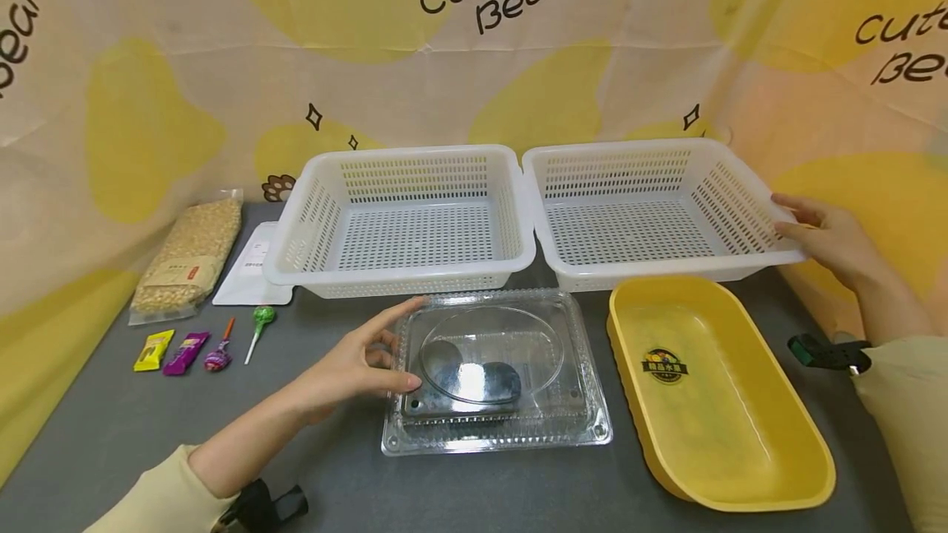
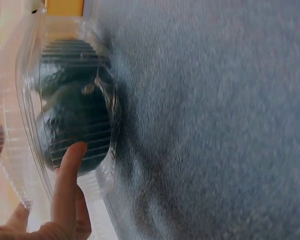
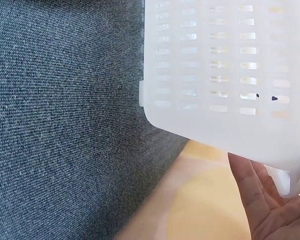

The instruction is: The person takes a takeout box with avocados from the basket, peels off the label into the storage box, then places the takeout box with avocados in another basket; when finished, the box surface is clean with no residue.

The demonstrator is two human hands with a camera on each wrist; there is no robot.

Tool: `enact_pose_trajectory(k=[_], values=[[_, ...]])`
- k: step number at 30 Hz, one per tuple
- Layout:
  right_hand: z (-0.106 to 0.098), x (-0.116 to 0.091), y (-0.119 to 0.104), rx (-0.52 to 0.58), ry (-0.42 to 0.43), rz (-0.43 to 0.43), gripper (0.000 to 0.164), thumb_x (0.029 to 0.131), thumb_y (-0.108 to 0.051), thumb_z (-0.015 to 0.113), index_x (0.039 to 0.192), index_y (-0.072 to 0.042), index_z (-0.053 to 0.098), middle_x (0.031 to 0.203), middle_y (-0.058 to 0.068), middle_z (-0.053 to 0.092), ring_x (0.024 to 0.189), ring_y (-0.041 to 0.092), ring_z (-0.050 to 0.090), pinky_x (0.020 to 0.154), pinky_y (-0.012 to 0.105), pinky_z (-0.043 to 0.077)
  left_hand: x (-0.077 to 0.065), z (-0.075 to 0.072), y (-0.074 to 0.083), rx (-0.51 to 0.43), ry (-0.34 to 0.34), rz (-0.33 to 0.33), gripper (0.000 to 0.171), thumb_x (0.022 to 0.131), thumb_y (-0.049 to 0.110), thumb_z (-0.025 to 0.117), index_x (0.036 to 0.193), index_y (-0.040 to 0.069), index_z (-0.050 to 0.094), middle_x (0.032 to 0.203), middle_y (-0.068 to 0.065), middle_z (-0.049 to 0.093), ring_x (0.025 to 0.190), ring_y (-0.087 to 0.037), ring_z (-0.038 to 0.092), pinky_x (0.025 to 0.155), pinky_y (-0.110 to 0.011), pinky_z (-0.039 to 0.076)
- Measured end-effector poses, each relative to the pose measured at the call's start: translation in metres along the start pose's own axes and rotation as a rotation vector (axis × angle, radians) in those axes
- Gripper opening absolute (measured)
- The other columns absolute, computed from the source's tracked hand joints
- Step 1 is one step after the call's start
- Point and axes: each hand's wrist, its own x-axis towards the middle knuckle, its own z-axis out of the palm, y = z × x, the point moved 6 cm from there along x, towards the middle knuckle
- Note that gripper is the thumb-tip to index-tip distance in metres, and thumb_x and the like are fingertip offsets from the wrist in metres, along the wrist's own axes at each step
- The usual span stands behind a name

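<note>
My left hand (image 1: pixel 351 370) spans the left side of a clear plastic clamshell box (image 1: pixel 496 438), index finger along the back corner and thumb at the front. Through its ribbed wall, in the left wrist view, show dark green rounded things (image 2: pixel 75 125) lying inside. A fingertip overlaps that wall. Over at the right, my right hand (image 1: pixel 833 241) grips the outer end of the right white slotted basket (image 1: pixel 629 271). Its fingers (image 3: pixel 250 187) hook under the basket's rim in the right wrist view.
A second white basket (image 1: pixel 400 276) stands to its left. The yellow tray (image 1: pixel 711 426) lies front right. At left are a bag of pale grains (image 1: pixel 188 253), a white packet (image 1: pixel 255 270), a yellow candy (image 1: pixel 154 350), a purple candy (image 1: pixel 187 353), a purple lollipop (image 1: pixel 218 359) and a green lollipop (image 1: pixel 262 316).
</note>
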Motion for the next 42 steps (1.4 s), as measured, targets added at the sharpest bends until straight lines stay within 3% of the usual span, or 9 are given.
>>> enact_pose_trajectory(k=[6, 10, 17, 23, 29, 31, 36, 42], values=[[0.002, 0.0, 0.0, 0.024, -0.014, 0.0, 0.065, 0.102, -0.037, 0.048, 0.156, -0.01, 0.023, 0.149, 0.044, 0.025, 0.081, -0.02, 0.038, 0.064, 0.006, 0.042, -0.002, -0.001, -0.002, -0.081, 0.033, 0.002, 0.094, 0.081, 0.012, 0.079, 0.156, 0.034, 0.026, 0.11, -0.014, 0.04, 0.072, -0.008, 0.056, 0.067, -0.032, 0.057], [0.002, 0.0, -0.001, 0.019, -0.019, -0.005, 0.065, 0.103, -0.035, 0.048, 0.156, -0.008, 0.023, 0.146, 0.044, 0.028, 0.077, -0.02, 0.041, 0.064, 0.008, 0.044, -0.002, -0.001, -0.001, -0.082, 0.049, 0.023, 0.093, 0.082, 0.011, 0.078, 0.156, 0.034, 0.026, 0.112, -0.015, 0.038, 0.073, -0.009, 0.058, 0.065, -0.032, 0.056], [0.001, -0.001, -0.002, -0.009, -0.01, -0.016, 0.064, 0.103, -0.035, 0.048, 0.155, -0.007, 0.024, 0.144, 0.044, 0.031, 0.076, -0.019, 0.042, 0.063, 0.009, 0.043, -0.003, 0.001, 0.011, -0.033, 0.063, 0.072, 0.093, 0.08, 0.013, 0.079, 0.156, 0.032, 0.028, 0.126, -0.022, 0.031, 0.094, -0.024, 0.057, 0.072, -0.036, 0.057], [0.002, -0.002, -0.003, 0.002, -0.009, -0.046, 0.063, 0.103, -0.03, 0.048, 0.155, -0.005, 0.023, 0.142, 0.045, 0.033, 0.077, -0.021, 0.044, 0.063, 0.009, 0.043, -0.002, 0.003, 0.035, 0.0, 0.053, 0.103, 0.093, 0.08, 0.017, 0.08, 0.155, 0.035, 0.028, 0.134, -0.023, 0.032, 0.112, -0.035, 0.054, 0.078, -0.038, 0.054], [0.002, -0.001, -0.002, -0.014, -0.017, -0.06, 0.063, 0.103, -0.029, 0.047, 0.155, -0.003, 0.022, 0.141, 0.044, 0.034, 0.078, -0.021, 0.044, 0.063, 0.009, 0.044, 0.007, 0.005, 0.067, -0.043, 0.05, 0.181, 0.094, 0.079, 0.017, 0.08, 0.155, 0.037, 0.029, 0.13, -0.02, 0.04, 0.11, -0.032, 0.058, 0.082, -0.039, 0.054], [0.001, -0.001, -0.001, -0.019, -0.012, -0.063, 0.062, 0.103, -0.028, 0.048, 0.155, -0.003, 0.024, 0.134, 0.037, 0.043, 0.078, -0.019, 0.046, 0.063, 0.011, 0.046, 0.011, 0.007, 0.077, -0.057, 0.051, 0.21, 0.093, 0.079, 0.015, 0.08, 0.154, 0.037, 0.03, 0.128, -0.018, 0.042, 0.107, -0.03, 0.059, 0.082, -0.039, 0.054], [0.001, -0.001, -0.001, -0.029, -0.012, -0.056, 0.062, 0.103, -0.029, 0.048, 0.155, -0.004, 0.025, 0.126, 0.031, 0.049, 0.076, -0.014, 0.05, 0.063, 0.014, 0.047, 0.027, 0.013, 0.098, -0.111, 0.064, 0.251, 0.094, 0.078, 0.007, 0.078, 0.152, 0.041, 0.032, 0.123, -0.012, 0.045, 0.097, -0.023, 0.06, 0.081, -0.037, 0.054], [0.001, -0.003, -0.001, -0.019, -0.053, -0.04, 0.064, 0.104, -0.03, 0.044, 0.155, -0.002, 0.019, 0.142, 0.047, 0.031, 0.077, -0.018, 0.045, 0.064, 0.01, 0.044, 0.051, 0.021, 0.12, -0.169, 0.101, 0.283, 0.095, 0.078, 0.001, 0.075, 0.149, 0.048, 0.033, 0.126, -0.011, 0.045, 0.097, -0.021, 0.06, 0.08, -0.035, 0.057]])
